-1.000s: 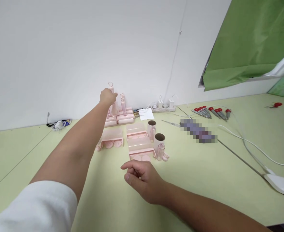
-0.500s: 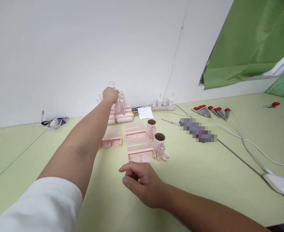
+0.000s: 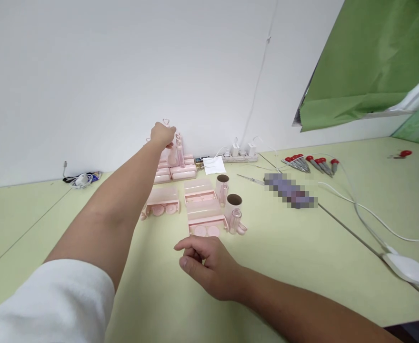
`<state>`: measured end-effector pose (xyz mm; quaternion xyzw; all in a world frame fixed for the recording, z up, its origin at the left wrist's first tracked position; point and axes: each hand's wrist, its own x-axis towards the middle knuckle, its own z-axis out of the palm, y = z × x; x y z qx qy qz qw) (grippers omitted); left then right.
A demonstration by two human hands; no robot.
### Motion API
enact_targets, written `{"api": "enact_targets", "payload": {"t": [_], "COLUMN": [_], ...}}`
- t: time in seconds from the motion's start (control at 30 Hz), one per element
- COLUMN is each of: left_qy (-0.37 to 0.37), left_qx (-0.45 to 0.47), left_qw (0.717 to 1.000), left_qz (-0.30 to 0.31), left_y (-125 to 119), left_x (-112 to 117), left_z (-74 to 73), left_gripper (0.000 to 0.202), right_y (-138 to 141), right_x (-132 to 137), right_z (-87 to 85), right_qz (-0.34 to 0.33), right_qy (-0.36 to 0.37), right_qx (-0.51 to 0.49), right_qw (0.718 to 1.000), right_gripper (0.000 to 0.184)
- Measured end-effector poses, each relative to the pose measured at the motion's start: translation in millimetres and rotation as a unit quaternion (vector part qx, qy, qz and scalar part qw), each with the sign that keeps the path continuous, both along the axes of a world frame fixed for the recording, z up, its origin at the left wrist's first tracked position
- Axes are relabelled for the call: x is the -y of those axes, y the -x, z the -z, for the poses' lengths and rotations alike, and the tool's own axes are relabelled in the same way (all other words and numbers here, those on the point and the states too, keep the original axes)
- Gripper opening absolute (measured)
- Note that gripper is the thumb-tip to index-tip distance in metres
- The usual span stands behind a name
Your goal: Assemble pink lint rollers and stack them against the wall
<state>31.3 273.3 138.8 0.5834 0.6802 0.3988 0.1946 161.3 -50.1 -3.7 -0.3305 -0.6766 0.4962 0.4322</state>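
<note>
Nearest, my right hand [image 3: 209, 264] is positioned over the table [image 3: 266, 276] unloaded, thumb and bent index finger apart. Just beyond its knuckles lies an open pink case [image 3: 207, 223]; a transparent bottle [image 3: 234, 221] stands immediately to the case's right. Farther out, my left hand [image 3: 163, 135] is at a pink loop-topped piece [image 3: 166, 124], the loop projecting above the knuckles. I cannot tell whether the fingers clamp it. Stacked pink cases [image 3: 183, 173] lie below that hand, near the wall [image 3: 124, 71].
</note>
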Motion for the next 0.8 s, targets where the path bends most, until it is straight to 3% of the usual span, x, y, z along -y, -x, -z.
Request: {"api": "enact_targets", "payload": {"t": [0.07,0.17,0.3,0.37,0.47,0.57,0.7,0.8], "left_qy": [-0.073,-0.221,-0.208,-0.209,-0.216,-0.240,-0.181,-0.090], "left_qx": [-0.042,-0.125,-0.152,-0.163,-0.143,-0.118,-0.149,-0.204], "left_qw": [0.996,0.967,0.965,0.963,0.966,0.960,0.966,0.970], "left_qz": [-0.015,-0.018,0.053,0.048,-0.008,-0.085,-0.106,-0.096], "left_y": [2.1,11.5,38.3,57.8,90.0,117.2,133.3,133.8], "left_x": [10.4,41.1,103.5,135.3,174.7,199.3,209.8,209.2], "left_z": [-5.7,-10.5,-6.4,0.6,20.1,51.4,91.9,104.9], "left_gripper": [0.040,0.028,0.011,0.013,0.016,0.021,0.026,0.032], "right_y": [-0.9,-1.4,-0.2,0.2,-0.3,-1.8,-3.6,-4.4], "right_x": [0.6,1.7,2.9,3.2,3.0,1.7,-3.3,-8.3], "right_z": [-0.9,-1.3,1.1,1.9,1.0,-0.6,1.8,6.3], "right_qz": [-0.005,-0.012,-0.033,-0.043,-0.051,-0.044,-0.031,-0.023], "right_qy": [-0.002,-0.007,-0.006,-0.004,0.005,0.008,-0.009,-0.008], "right_qx": [0.003,0.012,0.017,0.024,0.048,0.073,0.081,0.081], "right_qw": [1.000,1.000,0.999,0.999,0.998,0.996,0.996,0.996], "right_gripper": [0.026,0.027,0.027,0.027,0.028,0.026,0.026,0.026]}}
